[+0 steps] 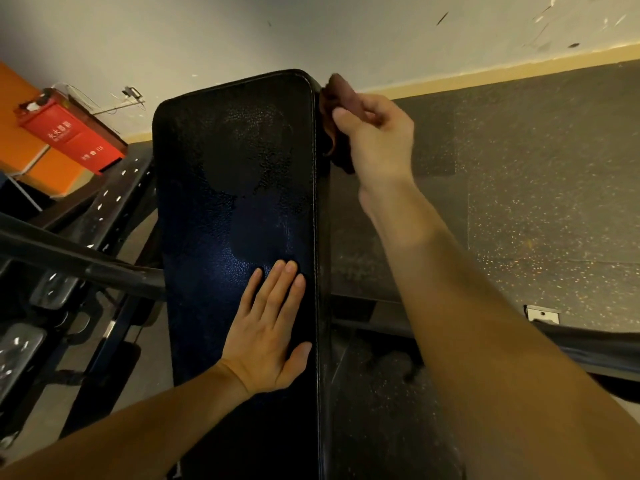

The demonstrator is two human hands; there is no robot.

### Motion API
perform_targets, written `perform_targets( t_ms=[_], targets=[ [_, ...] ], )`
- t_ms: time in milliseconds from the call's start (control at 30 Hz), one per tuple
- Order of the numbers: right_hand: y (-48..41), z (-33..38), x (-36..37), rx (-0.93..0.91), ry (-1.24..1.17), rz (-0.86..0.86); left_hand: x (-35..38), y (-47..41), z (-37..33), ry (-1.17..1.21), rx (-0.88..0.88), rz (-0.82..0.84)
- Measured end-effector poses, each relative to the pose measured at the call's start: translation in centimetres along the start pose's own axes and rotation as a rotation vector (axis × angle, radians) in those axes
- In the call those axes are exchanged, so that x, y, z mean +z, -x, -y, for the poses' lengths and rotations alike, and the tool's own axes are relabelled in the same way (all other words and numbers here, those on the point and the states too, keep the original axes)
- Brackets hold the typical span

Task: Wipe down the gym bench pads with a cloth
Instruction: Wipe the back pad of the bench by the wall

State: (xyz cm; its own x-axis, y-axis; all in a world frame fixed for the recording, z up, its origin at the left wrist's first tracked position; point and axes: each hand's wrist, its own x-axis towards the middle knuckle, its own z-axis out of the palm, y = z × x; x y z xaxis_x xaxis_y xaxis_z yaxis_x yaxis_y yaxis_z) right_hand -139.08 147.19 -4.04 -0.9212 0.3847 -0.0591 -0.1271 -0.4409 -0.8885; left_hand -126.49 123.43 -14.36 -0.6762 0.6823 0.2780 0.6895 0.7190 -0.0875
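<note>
So I'm working on the long black bench pad (235, 188) that's running away from me toward the far wall. My left hand (270, 337) is lying flat on the near part of the top, fingers straight and together, just pressing down and holding nothing. My right hand (377, 140) is reaching out to the far right corner, fingers curled round a bunched-up dark brownish cloth (341, 90), and the cloth is sitting against the right side edge of the pad, up near the rounded corner.

Stuff I'm worrying about from here:

- The cloth is wadded pretty tight, so I'm guessing only a small bit is actually touching the vinyl. That could leave the stitched seam half done.
- My grip looks like it's mostly fingertips. If the cloth is catching on that corner, it could be popping out and dropping onto the speckled floor (536, 202) on the right, picking up grit.
- The top is showing a patchy sheen, probably damp, and my bare palm is planted right on it, so I'm likely leaving a print.
- I'm stretching far while leaning on the pad, so a slip of the left hand on a slick surface is possible.
</note>
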Motion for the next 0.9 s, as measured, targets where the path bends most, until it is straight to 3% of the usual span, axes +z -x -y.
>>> perform_targets(
  t_ms=[133, 267, 333, 400, 467, 567, 767, 900],
  targets=[
    [2.9, -0.9, -0.8, -0.121, 0.151, 0.116, 0.1, 0.1, 0.1, -0.014, 0.001, 0.002],
    [8.0, -2.5, -6.2, -0.088, 0.373, 0.470, 0.1, 0.2, 0.1, -0.023, 0.006, 0.003],
    [8.1, -3.1, -7.3, -0.068, 0.389, 0.370, 0.2, 0.2, 0.2, -0.026, 0.006, 0.006],
    [6.4, -3.5, -6.6, -0.033, 0.284, 0.161, 0.2, 0.1, 0.2, -0.025, 0.004, 0.005],
    [5.2, -3.6, -4.7, 0.001, 0.203, 0.079, 0.1, -0.1, 0.1, -0.029, 0.000, 0.004],
    [8.0, -4.7, -3.4, -0.110, 0.302, 0.092, 0.1, 0.0, 0.2, -0.026, 0.000, -0.001],
    [19.3, -7.5, -8.7, 0.183, 0.425, 0.445, 0.2, 0.0, 0.2, 0.001, 0.004, -0.016],
    [14.4, -6.6, -6.6, 0.094, 0.348, 0.225, 0.2, 0.1, 0.1, -0.001, 0.019, -0.036]
  ],
)
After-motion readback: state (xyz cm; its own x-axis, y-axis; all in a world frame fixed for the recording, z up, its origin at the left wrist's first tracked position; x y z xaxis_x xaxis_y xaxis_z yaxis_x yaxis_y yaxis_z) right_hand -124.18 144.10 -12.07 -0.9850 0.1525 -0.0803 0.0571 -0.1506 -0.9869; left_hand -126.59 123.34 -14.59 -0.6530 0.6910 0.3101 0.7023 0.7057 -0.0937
